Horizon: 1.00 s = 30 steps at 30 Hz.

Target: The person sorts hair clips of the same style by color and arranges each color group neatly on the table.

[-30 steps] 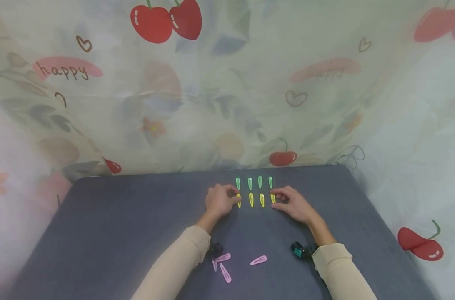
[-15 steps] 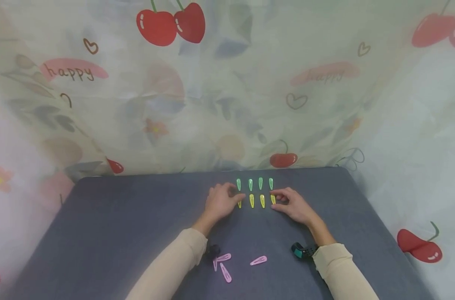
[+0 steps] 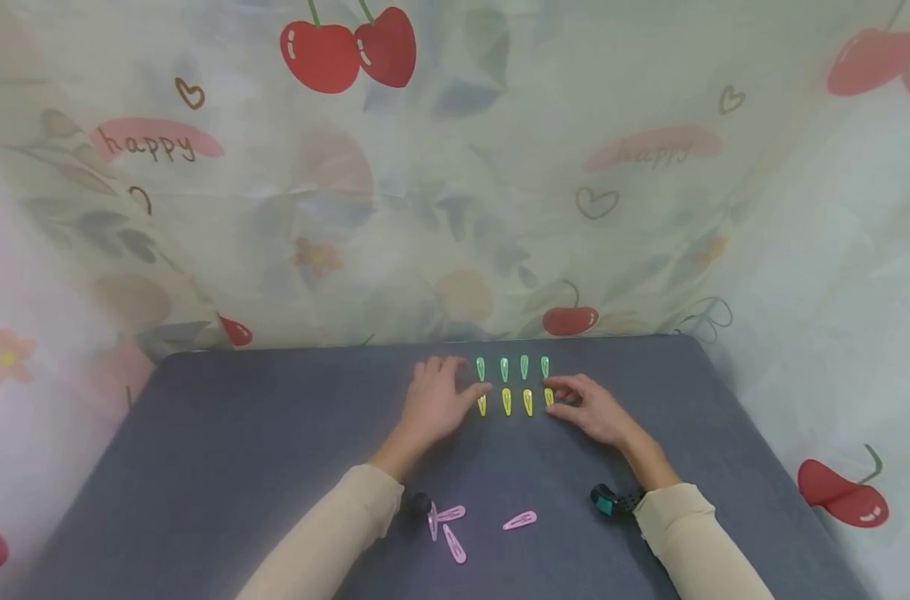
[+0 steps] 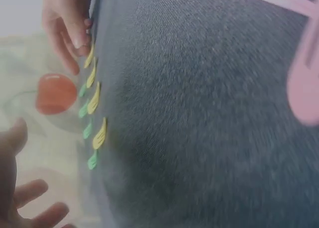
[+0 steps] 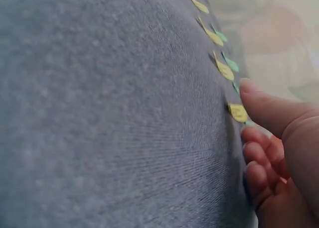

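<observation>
Two rows of snap hair clips lie near the table's far edge: green hair clips [image 3: 504, 369] behind and yellow ones in front. My left hand [image 3: 434, 406] hovers at the row's left end, fingers spread, its thumb just above the leftmost yellow hair clip [image 3: 482, 407]. In the left wrist view that clip [image 4: 100, 134] lies apart from the fingers. At the other end, my right hand [image 3: 596, 415] has thumb and forefinger at the two ends of the rightmost yellow hair clip [image 5: 238, 112], pinching it on the cloth. Its remaining fingers are curled.
Several pink hair clips [image 3: 455, 543] lie loose near the front, some close to the left wrist; one pink hair clip [image 3: 520, 521] sits apart to the right. The dark grey table [image 3: 275, 433] meets a printed curtain [image 3: 395, 275] at its back edge.
My left hand has let go of the leftmost yellow clip, opened its fingers and drawn back slightly leftward. The right hand stays at the rightmost yellow clip.
</observation>
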Each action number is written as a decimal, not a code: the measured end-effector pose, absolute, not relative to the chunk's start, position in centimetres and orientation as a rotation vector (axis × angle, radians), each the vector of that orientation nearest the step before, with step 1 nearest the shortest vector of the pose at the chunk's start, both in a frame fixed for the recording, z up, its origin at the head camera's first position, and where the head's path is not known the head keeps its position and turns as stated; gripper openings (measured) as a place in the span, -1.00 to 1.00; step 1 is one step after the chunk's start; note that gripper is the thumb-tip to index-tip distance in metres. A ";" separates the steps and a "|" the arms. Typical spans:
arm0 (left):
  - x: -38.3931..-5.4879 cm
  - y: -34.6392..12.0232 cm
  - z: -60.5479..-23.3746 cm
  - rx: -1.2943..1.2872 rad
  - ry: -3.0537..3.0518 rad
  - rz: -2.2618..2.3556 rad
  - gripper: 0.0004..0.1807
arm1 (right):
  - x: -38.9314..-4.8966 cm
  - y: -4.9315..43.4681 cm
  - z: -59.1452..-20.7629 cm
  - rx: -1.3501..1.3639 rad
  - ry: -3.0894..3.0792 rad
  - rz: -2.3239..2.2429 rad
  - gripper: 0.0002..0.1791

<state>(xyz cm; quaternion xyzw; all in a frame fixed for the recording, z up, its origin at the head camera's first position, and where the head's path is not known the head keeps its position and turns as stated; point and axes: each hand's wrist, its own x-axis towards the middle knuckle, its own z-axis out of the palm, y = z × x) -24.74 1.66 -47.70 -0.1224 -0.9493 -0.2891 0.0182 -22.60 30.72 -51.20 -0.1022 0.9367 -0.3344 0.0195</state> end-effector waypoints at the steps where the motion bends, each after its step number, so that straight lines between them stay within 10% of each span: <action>1: -24.6 1.6 -47.5 -0.390 -2.939 -0.883 -0.24 | -22.5 30.6 -51.0 -0.316 2.922 -1.017 -0.45; 30: -16.7 -4.8 -46.3 -0.615 -2.798 -0.467 0.21 | -14.1 24.0 -46.6 -0.644 3.290 -0.201 -0.05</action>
